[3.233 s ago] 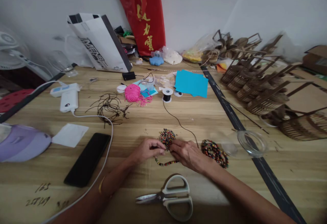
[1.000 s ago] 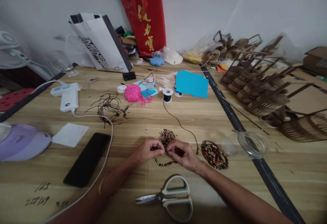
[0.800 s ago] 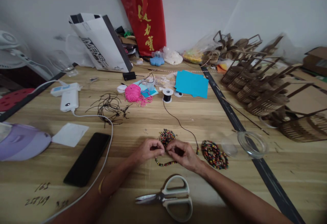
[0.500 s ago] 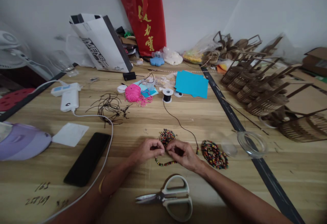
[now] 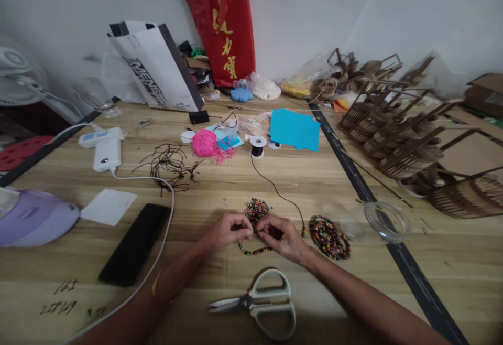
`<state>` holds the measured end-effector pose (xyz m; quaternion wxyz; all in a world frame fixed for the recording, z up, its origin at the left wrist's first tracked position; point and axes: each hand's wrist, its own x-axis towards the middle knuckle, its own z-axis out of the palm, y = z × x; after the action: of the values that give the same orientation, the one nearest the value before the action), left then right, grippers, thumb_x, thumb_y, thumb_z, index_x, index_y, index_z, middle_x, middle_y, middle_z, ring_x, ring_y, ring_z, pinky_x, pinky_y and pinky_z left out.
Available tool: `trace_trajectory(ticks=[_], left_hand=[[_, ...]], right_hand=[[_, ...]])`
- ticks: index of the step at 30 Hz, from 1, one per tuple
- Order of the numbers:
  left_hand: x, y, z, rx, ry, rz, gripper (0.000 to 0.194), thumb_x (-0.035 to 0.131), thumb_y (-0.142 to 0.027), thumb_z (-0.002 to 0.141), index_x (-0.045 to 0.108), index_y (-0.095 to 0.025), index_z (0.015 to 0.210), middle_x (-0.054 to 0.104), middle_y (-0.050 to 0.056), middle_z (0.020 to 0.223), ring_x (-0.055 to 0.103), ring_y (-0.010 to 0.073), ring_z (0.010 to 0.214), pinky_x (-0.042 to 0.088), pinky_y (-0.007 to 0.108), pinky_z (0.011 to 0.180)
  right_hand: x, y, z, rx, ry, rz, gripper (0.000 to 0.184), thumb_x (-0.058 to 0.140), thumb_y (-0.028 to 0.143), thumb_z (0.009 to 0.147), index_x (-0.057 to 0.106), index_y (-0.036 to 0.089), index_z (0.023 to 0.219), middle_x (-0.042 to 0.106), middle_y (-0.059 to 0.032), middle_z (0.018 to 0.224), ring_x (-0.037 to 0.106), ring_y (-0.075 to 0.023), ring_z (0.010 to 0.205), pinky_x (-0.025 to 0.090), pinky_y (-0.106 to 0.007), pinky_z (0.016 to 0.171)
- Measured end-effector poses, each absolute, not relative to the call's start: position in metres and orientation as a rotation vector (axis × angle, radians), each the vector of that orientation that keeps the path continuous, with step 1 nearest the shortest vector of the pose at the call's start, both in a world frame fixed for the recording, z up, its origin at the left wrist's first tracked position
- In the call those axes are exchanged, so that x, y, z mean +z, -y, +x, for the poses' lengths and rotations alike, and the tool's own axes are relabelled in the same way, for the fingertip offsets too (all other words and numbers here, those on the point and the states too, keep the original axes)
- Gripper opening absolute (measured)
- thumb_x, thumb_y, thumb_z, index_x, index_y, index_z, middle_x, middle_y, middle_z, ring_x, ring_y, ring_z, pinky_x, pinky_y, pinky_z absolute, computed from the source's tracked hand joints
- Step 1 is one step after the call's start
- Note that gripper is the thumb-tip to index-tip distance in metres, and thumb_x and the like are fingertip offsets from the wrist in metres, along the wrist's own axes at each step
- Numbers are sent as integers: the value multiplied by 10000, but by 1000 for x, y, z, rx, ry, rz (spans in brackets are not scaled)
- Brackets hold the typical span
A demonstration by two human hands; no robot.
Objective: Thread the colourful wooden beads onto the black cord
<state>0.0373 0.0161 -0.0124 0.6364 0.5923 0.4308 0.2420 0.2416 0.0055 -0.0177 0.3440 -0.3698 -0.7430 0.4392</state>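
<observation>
My left hand (image 5: pixel 231 231) is closed in a pinch on the end of a beaded cord. Small multicoloured beads (image 5: pixel 255 252) strung on this cord curve below my fingers and pass under my right hand (image 5: pixel 282 236). That hand is also pinched, fingertips just right of the left ones, on what looks like a tiny bead. Behind both hands lies a pile of loose beads (image 5: pixel 256 208). From the strung beads at the right, black cord (image 5: pixel 277 190) runs back to a white spool (image 5: pixel 258 147). A coiled bead strand (image 5: pixel 329 237) rests right of my right hand.
Scissors (image 5: pixel 255 303) lie in front of me, blades pointing left. A black phone (image 5: pixel 134 245) and white cable (image 5: pixel 167 229) are at the left, near cut black cords (image 5: pixel 168 169). Pink yarn (image 5: pixel 205 143) and blue sheets (image 5: pixel 294 129) lie farther back; woven baskets (image 5: pixel 401 146) stand right.
</observation>
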Motion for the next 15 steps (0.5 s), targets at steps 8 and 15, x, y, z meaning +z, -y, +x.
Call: trace_trajectory(ticks=[8, 15], left_hand=[[-14, -16, 37, 550, -970, 1364, 242, 667, -338, 711, 624, -104, 755, 610, 13, 639, 515, 89, 557, 421, 189, 525], [-15, -16, 38, 551, -966, 1381, 241, 671, -342, 710, 626, -108, 741, 601, 7, 621, 506, 90, 550, 405, 187, 514]], right_hand=[[-17, -6, 241, 1110, 1942, -949, 71, 578, 190, 824, 638, 153, 837, 630, -47, 767, 556, -133, 675, 416, -223, 590], [-18, -6, 241, 1122, 1953, -957, 73, 577, 173, 816, 644, 156, 839, 633, -44, 772, 562, -132, 684, 420, -220, 594]])
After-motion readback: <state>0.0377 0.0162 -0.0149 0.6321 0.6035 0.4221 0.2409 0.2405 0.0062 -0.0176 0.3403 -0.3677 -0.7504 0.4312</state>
